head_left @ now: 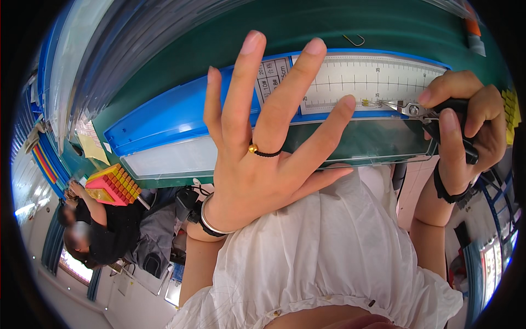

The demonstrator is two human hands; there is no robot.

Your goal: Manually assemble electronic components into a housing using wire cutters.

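Black-handled pliers (415, 111); white scale (331, 77) (black-ruled); blue case (178, 118); green tabletop (416, 34)

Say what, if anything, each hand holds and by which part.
Right hand: black-handled silver metal pliers, by the handles. Left hand: nothing; fingers spread.

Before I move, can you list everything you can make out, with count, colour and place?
Table: 1, green, beneath the case
Case: 1, blue, centre
Clear panel: 1, transparent, case's near side
Scale sheet: 1, white, case's right part
Pliers: 1, silver and black, over the scale sheet
Hooked wire: 1, pale, beyond the case
Studded block: 1, red and yellow, left
Studded thing: 1, yellow, right rim
Co-worker: 1, black clothing, lower left
White top: 1, white, bottom centre
Left hand: 1, black ring, spread over the case
Right hand: 1, black wristband, gripping the pliers
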